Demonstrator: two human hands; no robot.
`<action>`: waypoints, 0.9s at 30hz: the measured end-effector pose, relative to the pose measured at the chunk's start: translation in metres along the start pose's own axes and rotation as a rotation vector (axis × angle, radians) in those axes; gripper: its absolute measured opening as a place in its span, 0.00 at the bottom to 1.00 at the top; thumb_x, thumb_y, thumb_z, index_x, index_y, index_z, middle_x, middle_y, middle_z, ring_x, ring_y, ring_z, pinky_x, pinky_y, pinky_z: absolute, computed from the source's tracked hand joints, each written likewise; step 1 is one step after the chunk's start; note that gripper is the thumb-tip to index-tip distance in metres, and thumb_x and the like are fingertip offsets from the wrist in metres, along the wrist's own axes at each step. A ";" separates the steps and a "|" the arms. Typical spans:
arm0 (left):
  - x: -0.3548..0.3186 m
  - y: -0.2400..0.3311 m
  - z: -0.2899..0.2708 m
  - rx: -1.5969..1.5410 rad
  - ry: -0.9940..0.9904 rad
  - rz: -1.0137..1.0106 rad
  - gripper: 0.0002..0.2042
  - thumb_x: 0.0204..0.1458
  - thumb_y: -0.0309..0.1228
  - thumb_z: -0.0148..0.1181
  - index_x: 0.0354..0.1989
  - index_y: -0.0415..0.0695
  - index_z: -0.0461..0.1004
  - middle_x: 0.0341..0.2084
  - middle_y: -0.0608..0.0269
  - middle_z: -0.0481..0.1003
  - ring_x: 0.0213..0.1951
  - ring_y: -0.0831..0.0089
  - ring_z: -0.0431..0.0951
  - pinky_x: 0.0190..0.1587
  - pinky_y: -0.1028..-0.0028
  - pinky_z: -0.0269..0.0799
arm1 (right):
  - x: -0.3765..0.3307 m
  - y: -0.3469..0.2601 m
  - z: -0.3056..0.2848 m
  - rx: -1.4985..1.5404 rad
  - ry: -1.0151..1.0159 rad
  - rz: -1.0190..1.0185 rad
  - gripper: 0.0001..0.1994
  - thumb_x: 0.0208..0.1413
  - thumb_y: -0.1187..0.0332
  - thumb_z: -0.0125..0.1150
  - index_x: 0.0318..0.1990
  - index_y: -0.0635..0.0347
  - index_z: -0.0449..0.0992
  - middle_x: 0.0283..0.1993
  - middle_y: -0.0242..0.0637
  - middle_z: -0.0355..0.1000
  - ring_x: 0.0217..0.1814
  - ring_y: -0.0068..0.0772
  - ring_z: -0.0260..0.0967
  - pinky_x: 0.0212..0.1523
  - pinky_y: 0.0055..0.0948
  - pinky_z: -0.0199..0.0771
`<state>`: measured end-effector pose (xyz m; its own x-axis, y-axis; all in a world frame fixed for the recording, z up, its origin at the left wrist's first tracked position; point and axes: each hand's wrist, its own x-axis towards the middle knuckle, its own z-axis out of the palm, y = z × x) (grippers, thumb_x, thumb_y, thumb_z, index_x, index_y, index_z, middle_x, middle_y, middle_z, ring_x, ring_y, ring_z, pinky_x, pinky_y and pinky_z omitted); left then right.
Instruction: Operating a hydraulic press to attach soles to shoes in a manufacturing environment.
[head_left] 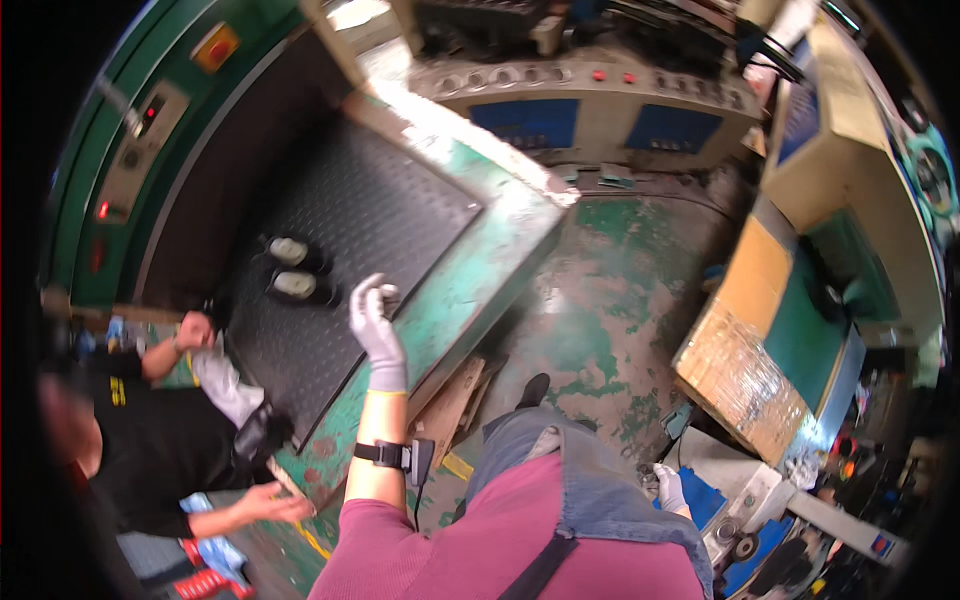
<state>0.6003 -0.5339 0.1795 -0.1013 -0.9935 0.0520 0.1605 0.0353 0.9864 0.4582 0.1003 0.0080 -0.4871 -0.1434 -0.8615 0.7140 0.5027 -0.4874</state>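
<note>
My left hand, in a pale glove with a yellow cuff, is raised over the green-edged machine bed. Its fingers are loosely bent and nothing shows in them. Left of it, two black shoe-shaped pieces with pale oval patches lie on the dark studded mat. My right hand, also gloved, is low on the right, beside a pale machine with knobs. Its fingers are small and partly hidden, so whether they grip anything is unclear. A dark strap with a small device circles my left forearm.
On the left, another person in a black shirt stands close to the bed's edge. A control panel lies beyond. A long machine with dials spans the back. Right stands a cardboard-covered table. Wooden boards lean below the bed.
</note>
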 end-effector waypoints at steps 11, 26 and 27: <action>-0.243 -0.011 0.308 0.237 -1.471 -0.091 0.09 0.62 0.26 0.49 0.41 0.38 0.76 0.25 0.69 0.72 0.29 0.82 0.70 0.36 0.81 0.65 | 0.012 0.048 -0.045 -0.167 0.496 -0.248 0.20 0.52 0.64 0.63 0.51 0.64 0.74 0.50 0.55 0.75 0.53 0.52 0.73 0.52 0.39 0.72; -0.500 -0.269 0.821 0.642 -1.771 0.620 0.40 0.50 0.46 0.69 0.66 0.33 0.60 0.59 0.39 0.67 0.61 0.51 0.68 0.63 0.62 0.64 | 0.180 -0.130 -0.215 -0.091 1.309 -0.476 0.31 0.56 0.57 0.60 0.64 0.63 0.63 0.64 0.51 0.65 0.66 0.53 0.61 0.66 0.48 0.58; -0.521 -0.275 0.862 0.677 -1.748 0.593 0.45 0.47 0.49 0.71 0.66 0.32 0.59 0.61 0.38 0.64 0.64 0.50 0.65 0.64 0.62 0.62 | 0.196 -0.137 -0.222 -0.134 1.305 -0.405 0.35 0.54 0.55 0.61 0.67 0.63 0.60 0.69 0.48 0.59 0.70 0.51 0.55 0.70 0.50 0.51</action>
<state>-0.2370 0.0669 0.0155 -0.9479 0.3186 -0.0048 0.2377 0.7170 0.6553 0.1532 0.1931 -0.0629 -0.8162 0.5628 0.1305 0.3928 0.7062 -0.5891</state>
